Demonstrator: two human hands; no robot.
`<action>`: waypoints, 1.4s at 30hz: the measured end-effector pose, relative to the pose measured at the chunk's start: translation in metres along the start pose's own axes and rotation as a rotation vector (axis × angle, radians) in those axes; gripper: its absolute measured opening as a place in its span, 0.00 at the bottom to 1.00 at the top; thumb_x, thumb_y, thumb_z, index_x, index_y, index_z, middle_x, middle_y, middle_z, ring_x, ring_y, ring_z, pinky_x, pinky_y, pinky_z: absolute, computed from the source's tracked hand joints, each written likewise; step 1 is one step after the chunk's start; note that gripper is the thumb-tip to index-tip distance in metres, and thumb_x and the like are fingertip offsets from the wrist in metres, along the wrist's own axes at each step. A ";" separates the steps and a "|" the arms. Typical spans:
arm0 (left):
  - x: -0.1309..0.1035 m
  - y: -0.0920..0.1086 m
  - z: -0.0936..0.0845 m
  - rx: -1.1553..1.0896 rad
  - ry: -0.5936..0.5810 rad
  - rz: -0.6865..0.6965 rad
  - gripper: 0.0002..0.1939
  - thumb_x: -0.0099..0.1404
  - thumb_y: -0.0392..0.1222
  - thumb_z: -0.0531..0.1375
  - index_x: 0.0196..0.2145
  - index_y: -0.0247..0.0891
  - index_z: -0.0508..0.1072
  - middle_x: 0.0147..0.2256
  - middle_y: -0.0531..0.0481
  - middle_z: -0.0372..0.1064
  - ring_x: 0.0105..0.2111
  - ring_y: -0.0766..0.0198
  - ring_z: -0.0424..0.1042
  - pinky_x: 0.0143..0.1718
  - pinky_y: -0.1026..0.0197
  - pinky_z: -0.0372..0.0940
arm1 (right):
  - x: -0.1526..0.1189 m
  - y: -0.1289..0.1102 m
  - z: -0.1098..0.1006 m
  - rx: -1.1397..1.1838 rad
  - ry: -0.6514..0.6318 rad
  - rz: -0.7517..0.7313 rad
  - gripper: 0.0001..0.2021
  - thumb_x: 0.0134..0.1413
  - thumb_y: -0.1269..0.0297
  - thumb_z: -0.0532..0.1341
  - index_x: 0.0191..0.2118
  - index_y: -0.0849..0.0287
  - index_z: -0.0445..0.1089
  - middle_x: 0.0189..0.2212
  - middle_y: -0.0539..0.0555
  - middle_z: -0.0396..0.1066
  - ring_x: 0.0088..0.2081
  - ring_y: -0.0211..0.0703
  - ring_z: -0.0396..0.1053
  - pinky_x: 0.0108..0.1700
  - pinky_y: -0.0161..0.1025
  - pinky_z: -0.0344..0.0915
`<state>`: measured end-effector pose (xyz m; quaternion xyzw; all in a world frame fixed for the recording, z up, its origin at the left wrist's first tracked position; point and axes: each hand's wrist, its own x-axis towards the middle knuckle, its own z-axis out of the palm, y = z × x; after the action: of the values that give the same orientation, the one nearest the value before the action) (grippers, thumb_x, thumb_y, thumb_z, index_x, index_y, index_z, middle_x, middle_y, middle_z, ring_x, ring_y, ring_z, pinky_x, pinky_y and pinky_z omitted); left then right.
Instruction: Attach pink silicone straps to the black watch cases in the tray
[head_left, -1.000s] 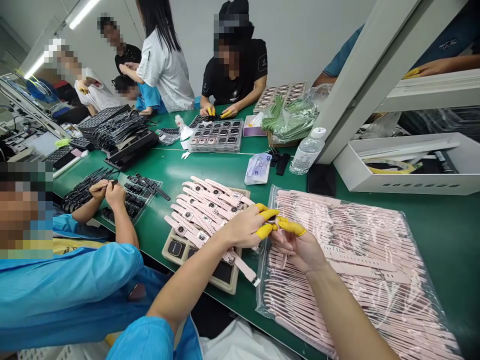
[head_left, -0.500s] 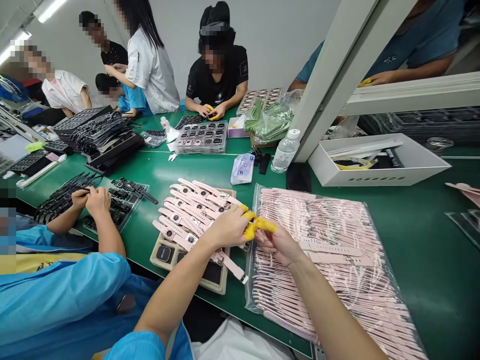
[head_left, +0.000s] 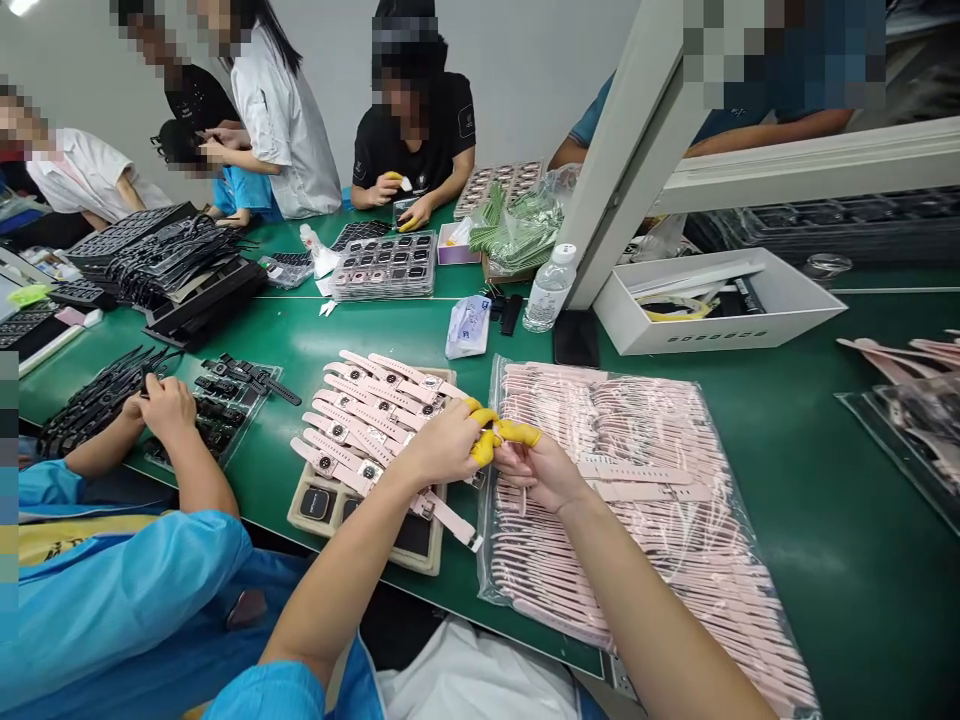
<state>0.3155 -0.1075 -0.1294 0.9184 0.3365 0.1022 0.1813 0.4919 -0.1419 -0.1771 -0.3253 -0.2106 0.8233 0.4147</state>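
Observation:
My left hand (head_left: 448,440) and my right hand (head_left: 541,468), with yellow finger cots on several fingertips, meet in a pinch. The small thing between the left fingertips is mostly hidden. What looks like a pink watch strap (head_left: 521,498) hangs below my right fingers. Left of and below my hands, smartwatches with pink straps (head_left: 375,425) lie in overlapping rows on a beige tray (head_left: 304,505). A square black watch face (head_left: 318,504) sits in one of its compartments. Under my right hand and forearm lies a clear plastic bag of pink straps (head_left: 637,560), with loose straps (head_left: 637,480) on top.
At left, a co-worker's hands (head_left: 161,405) handle black straps beside a tray of black watches (head_left: 225,410). Farther back are a water bottle (head_left: 551,290), a tissue pack (head_left: 468,326), a white box (head_left: 720,315) and a slanted post (head_left: 622,150). More pink straps (head_left: 892,370) lie right.
The view has shifted, so the table scene sits farther left and slightly higher. My hands keep the same pinch. The co-worker across the table has raised one hand.

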 end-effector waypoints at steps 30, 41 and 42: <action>0.000 -0.002 0.002 -0.054 -0.071 -0.025 0.17 0.74 0.41 0.53 0.55 0.29 0.71 0.50 0.34 0.71 0.54 0.48 0.69 0.59 0.48 0.66 | -0.005 0.008 0.002 -0.128 0.077 -0.052 0.17 0.48 0.54 0.72 0.25 0.57 0.67 0.17 0.47 0.59 0.16 0.28 0.42 0.15 0.29 0.39; 0.000 -0.011 0.017 -0.748 0.375 -0.217 0.10 0.70 0.45 0.61 0.46 0.37 0.70 0.45 0.43 0.73 0.47 0.54 0.75 0.46 0.54 0.73 | -0.015 0.003 0.009 -0.184 0.030 -0.003 0.24 0.59 0.38 0.63 0.27 0.54 0.66 0.19 0.49 0.56 0.19 0.37 0.51 0.19 0.37 0.55; 0.001 -0.012 0.017 -0.881 0.411 -0.248 0.12 0.70 0.47 0.62 0.46 0.38 0.69 0.45 0.43 0.73 0.45 0.55 0.76 0.42 0.56 0.73 | -0.015 0.004 0.009 -0.209 0.014 0.024 0.25 0.58 0.36 0.63 0.27 0.55 0.65 0.19 0.48 0.55 0.19 0.36 0.49 0.19 0.37 0.54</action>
<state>0.3143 -0.1034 -0.1495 0.6688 0.3967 0.3909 0.4925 0.4897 -0.1570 -0.1682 -0.3753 -0.2887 0.7993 0.3702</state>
